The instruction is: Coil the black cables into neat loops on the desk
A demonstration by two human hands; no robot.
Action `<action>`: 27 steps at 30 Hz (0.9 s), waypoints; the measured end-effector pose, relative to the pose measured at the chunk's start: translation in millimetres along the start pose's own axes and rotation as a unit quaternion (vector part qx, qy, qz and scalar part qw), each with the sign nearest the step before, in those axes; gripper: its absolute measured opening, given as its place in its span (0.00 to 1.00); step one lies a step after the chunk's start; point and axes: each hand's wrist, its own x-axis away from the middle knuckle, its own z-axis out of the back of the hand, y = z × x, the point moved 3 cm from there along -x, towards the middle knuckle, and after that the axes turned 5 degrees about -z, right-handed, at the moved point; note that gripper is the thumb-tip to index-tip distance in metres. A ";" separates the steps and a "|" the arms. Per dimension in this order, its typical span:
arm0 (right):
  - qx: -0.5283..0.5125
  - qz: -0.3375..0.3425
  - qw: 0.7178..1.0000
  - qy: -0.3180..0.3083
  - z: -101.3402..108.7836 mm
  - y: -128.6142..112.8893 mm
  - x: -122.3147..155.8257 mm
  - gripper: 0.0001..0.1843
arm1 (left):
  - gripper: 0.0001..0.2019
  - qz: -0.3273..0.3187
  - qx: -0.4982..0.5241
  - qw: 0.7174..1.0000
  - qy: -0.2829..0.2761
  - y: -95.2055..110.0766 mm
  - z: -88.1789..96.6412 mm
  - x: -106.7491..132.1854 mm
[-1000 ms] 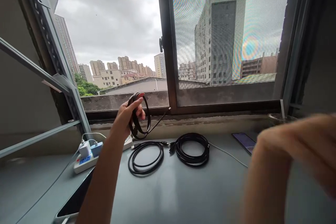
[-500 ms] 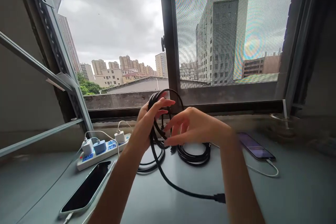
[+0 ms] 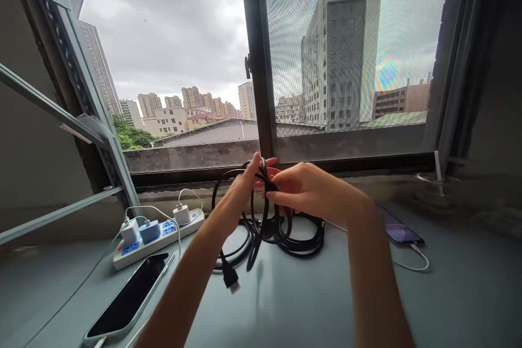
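My left hand point(image 3: 238, 193) is closed around a looped black HDMI cable point(image 3: 253, 253), held up above the table. My right hand point(image 3: 304, 187) pinches the same bundle from the right, its thumb and fingers pressed on the strands near the middle. One cable end, a black plug with a metal tip point(image 3: 230, 277), dangles below my left wrist. Behind the held cable, two more coils lie on the table: a left coil point(image 3: 240, 256) and a right coil point(image 3: 304, 253), both black and partly hidden by the hanging loops.
To the left stands a white power strip point(image 3: 155, 243) with several chargers plugged in. A phone point(image 3: 130, 296) lies in front of it, and another phone point(image 3: 402, 228) charges at the right. A clear cup with a straw point(image 3: 437, 190) stands by the window frame point(image 3: 350, 162).
My hands have come together on the cable, and its loops are gathered into a bundle. The plug end has swung from the lower right to the left, below my left hand.
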 end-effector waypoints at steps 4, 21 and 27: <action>-0.002 -0.013 0.998 0.062 10.8 1.4 2.1 0.14 | 0.21 0.045 0.075 0.996 -0.005 3.5 9.0 -5.6; -0.126 0.022 0.991 0.030 8.9 2.7 -1.9 0.17 | 0.16 0.011 0.097 0.986 -0.137 15.9 -10.5 15.2; -0.204 0.019 0.952 0.228 31.7 9.7 -1.6 0.13 | 0.15 -0.015 0.027 0.994 -0.103 26.1 21.0 8.0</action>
